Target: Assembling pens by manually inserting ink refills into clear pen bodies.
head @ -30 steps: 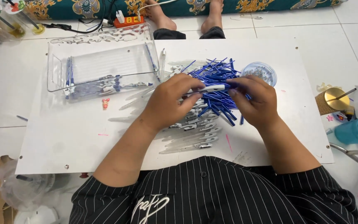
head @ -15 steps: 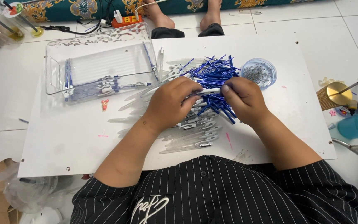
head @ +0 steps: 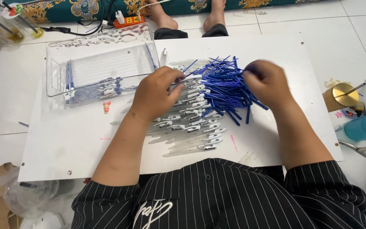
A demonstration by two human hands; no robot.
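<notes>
The left hand (head: 155,93) pinches a clear pen barrel (head: 190,79), its long axis pointing right toward the blue refills (head: 223,87) heaped at the surface's (head: 64,144) middle. The right hand (head: 267,82), nearer them, rests on the pile, fingers curled, apparently pinching one.

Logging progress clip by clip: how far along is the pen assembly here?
Early on. Done: only a few finished pens lie in the clear tray. In hand: the left hand holds a clear barrel, while the right hand reaches into the blue refills. Left: a long row of empty barrels and most of the refill pile.
</notes>
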